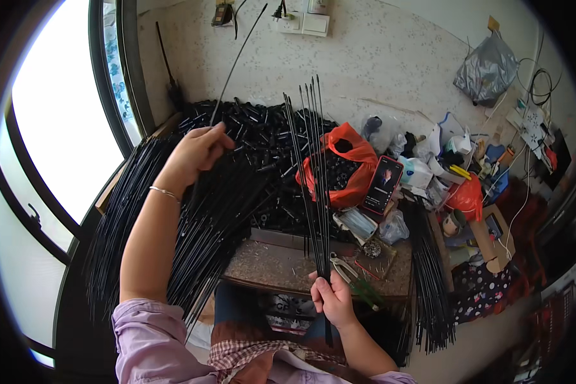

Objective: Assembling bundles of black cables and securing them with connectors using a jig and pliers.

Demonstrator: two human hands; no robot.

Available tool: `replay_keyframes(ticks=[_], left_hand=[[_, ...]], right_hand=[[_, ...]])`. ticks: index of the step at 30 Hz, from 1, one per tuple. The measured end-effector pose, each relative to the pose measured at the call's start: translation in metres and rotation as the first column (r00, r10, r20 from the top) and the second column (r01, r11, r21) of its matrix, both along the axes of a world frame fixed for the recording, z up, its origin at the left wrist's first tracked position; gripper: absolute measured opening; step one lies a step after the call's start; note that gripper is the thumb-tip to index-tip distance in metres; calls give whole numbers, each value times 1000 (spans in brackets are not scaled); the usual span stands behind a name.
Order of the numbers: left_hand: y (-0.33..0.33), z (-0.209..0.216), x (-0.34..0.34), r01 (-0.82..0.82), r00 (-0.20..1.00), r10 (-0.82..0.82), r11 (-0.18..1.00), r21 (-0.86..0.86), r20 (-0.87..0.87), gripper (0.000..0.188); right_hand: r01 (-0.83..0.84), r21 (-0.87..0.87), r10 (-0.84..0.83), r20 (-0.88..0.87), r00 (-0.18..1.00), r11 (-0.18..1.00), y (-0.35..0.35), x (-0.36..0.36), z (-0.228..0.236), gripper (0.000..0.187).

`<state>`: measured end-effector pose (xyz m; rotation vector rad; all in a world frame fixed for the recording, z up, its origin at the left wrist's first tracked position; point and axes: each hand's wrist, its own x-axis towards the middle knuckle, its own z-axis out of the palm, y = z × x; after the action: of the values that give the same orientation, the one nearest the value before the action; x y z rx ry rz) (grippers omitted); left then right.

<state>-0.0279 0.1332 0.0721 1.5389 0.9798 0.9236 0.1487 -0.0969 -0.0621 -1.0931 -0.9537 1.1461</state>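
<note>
My left hand (pixel 201 150) is raised over the heap at the left, its fingers closed on a single thin black rod (pixel 238 63) that slants up toward the wall. Low in front of me, my right hand (pixel 333 299) grips a bundle of several thin black rods (pixel 315 173), which stand nearly upright and fan apart toward the top. Beneath my left arm lies a large sheaf of similar black rods (pixel 195 256), spilling over the table's left edge. Behind it spreads a pile of short black tubular parts (pixel 256 125).
A red plastic bag (pixel 363 153) of black pieces sits beside a phone (pixel 383 185). Pliers (pixel 343 267) lie on the brown table (pixel 262 259). More black rods (pixel 431 294) hang off the right edge, near clutter and a cardboard box (pixel 493 246). A window (pixel 57 96) is at left.
</note>
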Motion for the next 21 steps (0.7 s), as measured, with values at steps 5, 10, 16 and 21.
replay_keyframes(ticks=[5, 10, 16, 21], left_hand=[[7, -49, -54, -184, 883, 149, 982, -35, -446, 31], [-22, -131, -96, 11, 124, 582, 809, 587, -804, 23], [-76, -126, 14, 268, 947, -214, 939, 218, -239, 37], [-96, -106, 72, 536, 755, -365, 822, -193, 544, 32]], right_hand=[[-27, 16, 27, -35, 999, 1000, 3, 17, -9, 17], [-109, 6, 109, -32, 994, 994, 1, 25, -19, 18], [-85, -16, 83, -91, 992, 996, 20, 10, -16, 18], [-154, -10, 154, -56, 987, 988, 20, -8, -30, 17]])
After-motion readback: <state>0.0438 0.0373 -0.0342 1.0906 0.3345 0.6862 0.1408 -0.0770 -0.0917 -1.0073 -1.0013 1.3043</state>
